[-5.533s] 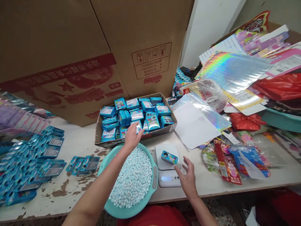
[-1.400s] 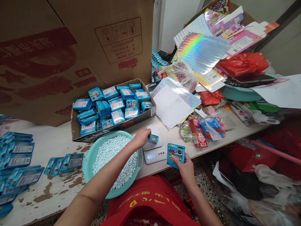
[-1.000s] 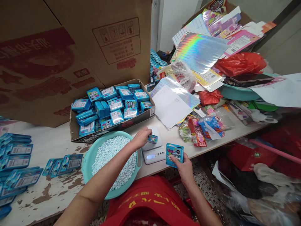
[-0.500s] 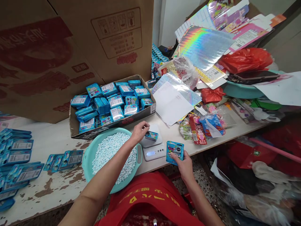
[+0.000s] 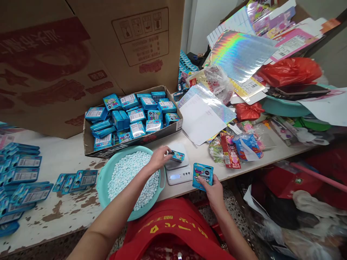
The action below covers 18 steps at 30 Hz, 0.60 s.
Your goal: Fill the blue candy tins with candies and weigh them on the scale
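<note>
My left hand [image 5: 160, 158] reaches over the rim of a turquoise basin [image 5: 99, 187] full of small pale-blue candies [image 5: 127, 168]. Its fingertips are pinched at the left end of a small blue candy tin [image 5: 178, 156], beside a dark spot that looks like an opening. Whatever the fingers hold is too small to make out. Under that tin is a white digital scale [image 5: 179, 176] with a lit display. My right hand [image 5: 214, 189] grips another blue candy tin [image 5: 202, 175] upright, thumb across its printed front, right of the scale.
Behind the basin stands a shallow carton [image 5: 132, 146] heaped with blue tins, against a large cardboard box [image 5: 89, 65]. More blue tins [image 5: 25, 173] are stacked at left. Papers [image 5: 202, 119], wrappers [image 5: 230, 151] and red plastic bags [image 5: 291, 72] crowd the table's right side.
My left fingers have lowered from above the tin on the scale to its left end. That tin now sits slightly turned. My right hand keeps its tin in nearly the same place.
</note>
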Each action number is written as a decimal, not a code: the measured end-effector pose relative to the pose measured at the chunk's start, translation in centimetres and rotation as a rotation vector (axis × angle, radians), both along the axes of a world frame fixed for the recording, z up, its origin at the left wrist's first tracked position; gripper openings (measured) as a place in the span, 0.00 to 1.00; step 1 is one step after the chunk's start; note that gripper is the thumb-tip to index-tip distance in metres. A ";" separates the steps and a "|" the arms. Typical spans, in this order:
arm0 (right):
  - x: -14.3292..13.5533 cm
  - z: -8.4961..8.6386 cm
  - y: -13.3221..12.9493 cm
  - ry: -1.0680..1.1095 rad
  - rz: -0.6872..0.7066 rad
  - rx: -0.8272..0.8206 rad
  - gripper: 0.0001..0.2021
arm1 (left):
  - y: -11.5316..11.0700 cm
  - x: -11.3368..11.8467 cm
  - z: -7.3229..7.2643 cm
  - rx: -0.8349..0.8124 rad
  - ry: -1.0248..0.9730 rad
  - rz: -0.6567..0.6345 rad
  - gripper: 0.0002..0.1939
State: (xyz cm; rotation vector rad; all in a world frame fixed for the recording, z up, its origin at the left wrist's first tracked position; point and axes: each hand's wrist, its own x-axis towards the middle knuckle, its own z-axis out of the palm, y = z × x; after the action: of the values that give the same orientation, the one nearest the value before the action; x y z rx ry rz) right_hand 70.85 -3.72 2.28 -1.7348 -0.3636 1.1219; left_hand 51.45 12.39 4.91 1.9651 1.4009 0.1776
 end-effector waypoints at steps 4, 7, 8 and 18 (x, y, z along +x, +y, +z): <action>-0.1 0.2 0.0 -0.039 0.058 0.045 0.23 | -1.4 1.3 -0.2 0.133 0.315 -0.164 0.07; -0.2 0.4 0.1 -0.169 0.154 0.085 0.22 | -2.0 1.0 0.2 0.152 0.317 -0.106 0.09; -0.2 0.4 0.3 -0.206 0.178 0.095 0.21 | -2.2 0.4 0.6 0.171 0.275 -0.053 0.10; -0.9 0.2 3.8 0.122 0.151 0.069 0.27 | -10.9 -19.5 9.4 0.207 0.364 0.601 0.17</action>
State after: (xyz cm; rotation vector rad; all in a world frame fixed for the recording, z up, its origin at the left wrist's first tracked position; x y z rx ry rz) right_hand 69.93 0.06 2.47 -1.5906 -0.4587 1.3020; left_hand 31.96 1.54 14.27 1.7316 2.2726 0.2526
